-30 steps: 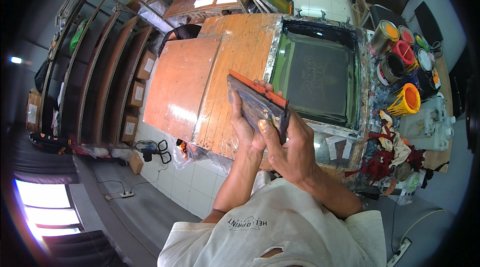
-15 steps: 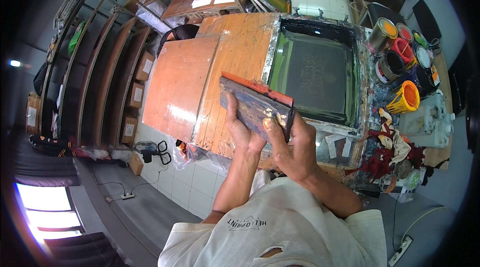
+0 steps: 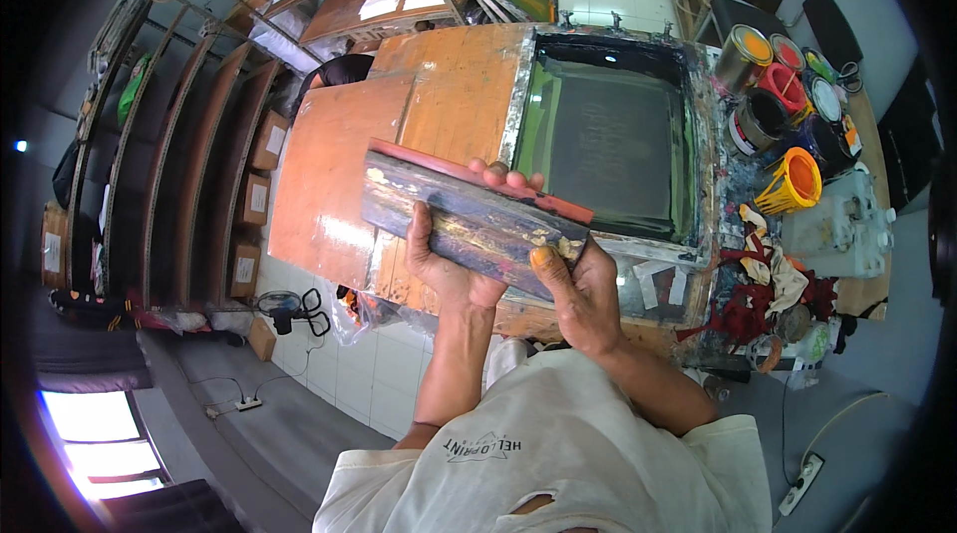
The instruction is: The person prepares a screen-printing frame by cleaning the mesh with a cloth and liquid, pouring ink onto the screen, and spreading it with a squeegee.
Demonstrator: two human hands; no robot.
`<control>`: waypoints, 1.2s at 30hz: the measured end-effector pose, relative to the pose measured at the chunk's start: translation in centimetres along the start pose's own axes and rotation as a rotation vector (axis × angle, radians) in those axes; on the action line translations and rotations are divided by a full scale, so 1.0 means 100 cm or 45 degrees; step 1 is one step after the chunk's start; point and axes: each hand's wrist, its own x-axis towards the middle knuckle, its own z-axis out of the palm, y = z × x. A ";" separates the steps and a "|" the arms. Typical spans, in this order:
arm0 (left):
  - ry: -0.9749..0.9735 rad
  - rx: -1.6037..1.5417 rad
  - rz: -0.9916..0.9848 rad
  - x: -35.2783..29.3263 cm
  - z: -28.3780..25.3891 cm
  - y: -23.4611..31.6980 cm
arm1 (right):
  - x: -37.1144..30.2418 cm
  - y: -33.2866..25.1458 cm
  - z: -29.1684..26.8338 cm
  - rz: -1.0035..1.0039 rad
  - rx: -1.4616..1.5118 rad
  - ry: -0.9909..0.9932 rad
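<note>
Both my hands hold a screen-printing squeegee (image 3: 469, 218) in front of me, above the near part of the wooden table. Its wooden handle is dark and paint-stained, and a red-orange blade runs along its far edge. My left hand (image 3: 451, 269) supports it from beneath, thumb on the near face and several fingertips showing over the blade side. At the right end, my right hand (image 3: 586, 299) grips it with the thumb on the handle; its other fingers are mostly hidden. Beyond the squeegee lies a framed printing screen (image 3: 623, 149) with green edges and a grey middle.
Paint cans (image 3: 745, 56) and an orange-smeared tub (image 3: 795, 181) stand right of the screen. Stained rags (image 3: 763, 279) lie nearer, beside a translucent jerrycan (image 3: 842, 224). A smooth board (image 3: 334, 169) covers the table's left. Shelving (image 3: 189, 179) fills the left, and a fan (image 3: 289, 309) stands on the floor.
The squeegee has turned to show more of its broad face and reaches further left. My left hand has shifted left, its fingertips now visible over the blade. The view has moved slightly.
</note>
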 end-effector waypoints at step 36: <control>0.837 1.425 -0.118 0.002 -0.076 -0.011 | 0.126 0.030 -0.180 -0.602 -2.110 -0.080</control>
